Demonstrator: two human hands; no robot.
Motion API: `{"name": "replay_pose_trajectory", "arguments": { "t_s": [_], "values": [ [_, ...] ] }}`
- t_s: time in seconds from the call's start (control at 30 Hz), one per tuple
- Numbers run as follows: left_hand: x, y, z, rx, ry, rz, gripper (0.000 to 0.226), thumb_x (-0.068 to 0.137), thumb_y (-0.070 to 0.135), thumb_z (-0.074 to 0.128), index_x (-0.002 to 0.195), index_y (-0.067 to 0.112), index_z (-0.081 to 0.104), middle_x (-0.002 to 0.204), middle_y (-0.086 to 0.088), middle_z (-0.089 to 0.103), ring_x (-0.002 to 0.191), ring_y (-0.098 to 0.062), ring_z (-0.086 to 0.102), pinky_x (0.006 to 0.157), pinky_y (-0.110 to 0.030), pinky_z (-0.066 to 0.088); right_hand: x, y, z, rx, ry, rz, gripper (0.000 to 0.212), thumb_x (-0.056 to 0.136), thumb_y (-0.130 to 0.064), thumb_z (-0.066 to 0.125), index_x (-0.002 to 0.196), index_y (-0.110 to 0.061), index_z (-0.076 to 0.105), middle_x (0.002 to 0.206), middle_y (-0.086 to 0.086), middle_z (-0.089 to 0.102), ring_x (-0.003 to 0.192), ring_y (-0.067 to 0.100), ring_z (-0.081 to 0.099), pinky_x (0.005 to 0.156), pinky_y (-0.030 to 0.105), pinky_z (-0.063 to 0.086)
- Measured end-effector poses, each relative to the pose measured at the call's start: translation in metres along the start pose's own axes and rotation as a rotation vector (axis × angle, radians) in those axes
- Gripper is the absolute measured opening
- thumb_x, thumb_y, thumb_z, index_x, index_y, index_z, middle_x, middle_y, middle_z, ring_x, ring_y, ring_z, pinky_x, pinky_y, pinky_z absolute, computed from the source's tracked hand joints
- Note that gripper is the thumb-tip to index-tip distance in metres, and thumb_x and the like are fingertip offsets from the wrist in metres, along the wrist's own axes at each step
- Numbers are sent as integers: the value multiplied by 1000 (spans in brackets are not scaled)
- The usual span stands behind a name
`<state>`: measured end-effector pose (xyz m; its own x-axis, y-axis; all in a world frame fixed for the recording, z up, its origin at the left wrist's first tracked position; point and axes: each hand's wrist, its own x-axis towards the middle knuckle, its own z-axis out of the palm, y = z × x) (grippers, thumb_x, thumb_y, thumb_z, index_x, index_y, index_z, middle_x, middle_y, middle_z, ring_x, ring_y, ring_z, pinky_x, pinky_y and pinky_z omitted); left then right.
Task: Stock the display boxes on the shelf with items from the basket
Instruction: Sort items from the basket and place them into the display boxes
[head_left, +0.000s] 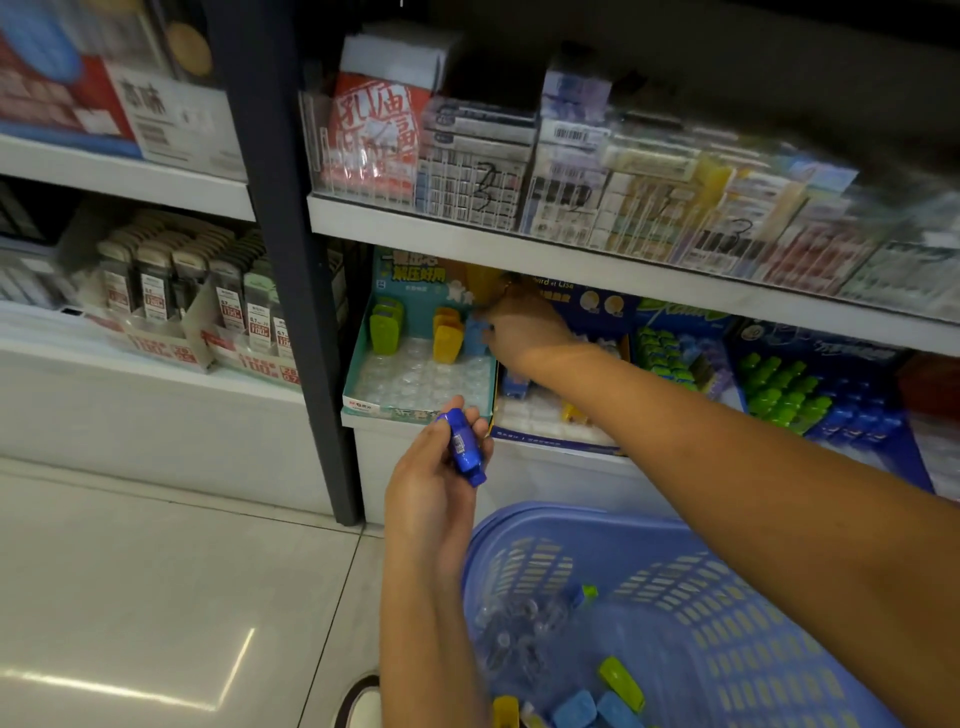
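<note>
My left hand (436, 467) grips a small dark-blue item (464, 446) in front of the lower shelf. My right hand (519, 325) reaches deep into the teal display box (363, 364) and holds a light-blue item (477, 332) at its back row. Green items (385, 325) and orange items (448, 332) stand upright in that box, over a clear plastic tray with empty pockets. The purple basket (701, 597) sits at the lower right on the floor. In it lie loose blue, green and yellow items (587, 701) and clear plastic pieces.
A blue display box (545, 436) stands right of the teal one, and further boxes of green and blue items (789, 400) follow. The white shelf above (571, 249) overhangs my right hand. A dark upright post (306, 312) borders the bay. My shoe (361, 701) rests on the tiled floor.
</note>
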<state>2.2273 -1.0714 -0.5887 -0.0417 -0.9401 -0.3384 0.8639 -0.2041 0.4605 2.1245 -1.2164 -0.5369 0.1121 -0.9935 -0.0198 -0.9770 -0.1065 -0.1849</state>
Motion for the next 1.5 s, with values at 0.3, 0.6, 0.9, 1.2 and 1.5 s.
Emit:
{"name": "replay_pose_trajectory", "arguments": {
  "t_s": [0.3, 0.6, 0.9, 1.2, 1.5],
  "values": [
    [-14, -23, 20, 157, 5, 57, 18, 97, 10, 48, 106, -1, 59, 92, -10, 69, 84, -17, 69, 77, -27, 58, -157, 43, 0, 948, 106, -98, 23, 83, -31, 69, 104, -38, 62, 95, -18, 63, 80, 5, 66, 72, 22, 56],
    [-39, -87, 68, 248, -170, -80, 23, 95, 13, 52, 109, -1, 63, 102, -14, 72, 92, -21, 70, 78, -25, 58, -212, 114, -15, 1144, 334, 32, 17, 83, -9, 68, 89, -26, 70, 77, -8, 74, 68, 6, 68, 65, 11, 49],
    [-44, -147, 92, 590, -388, -134, 17, 96, 9, 49, 101, 8, 64, 81, -3, 74, 72, -9, 70, 64, -16, 54, -234, 193, -34, 1364, 238, 283, 9, 82, -10, 68, 90, -8, 72, 78, 6, 73, 71, 16, 67, 67, 21, 56],
    [-38, -218, 124, 915, -527, -32, 24, 97, 16, 50, 119, 13, 60, 107, -2, 69, 98, -13, 66, 82, -18, 54, -253, 268, -55, 1236, 458, 394, 9, 76, -11, 75, 85, -12, 73, 72, 2, 71, 62, 5, 65, 64, 14, 54],
    [-12, -261, 122, 2075, -819, 486, 65, 98, 26, 46, 152, 14, 12, 160, 0, 8, 148, -15, 3, 116, -22, 5, -225, 378, -61, 577, 580, 493, 21, 73, -9, 78, 93, -3, 73, 81, 13, 71, 65, 12, 60, 63, 11, 47]
  ]
}}
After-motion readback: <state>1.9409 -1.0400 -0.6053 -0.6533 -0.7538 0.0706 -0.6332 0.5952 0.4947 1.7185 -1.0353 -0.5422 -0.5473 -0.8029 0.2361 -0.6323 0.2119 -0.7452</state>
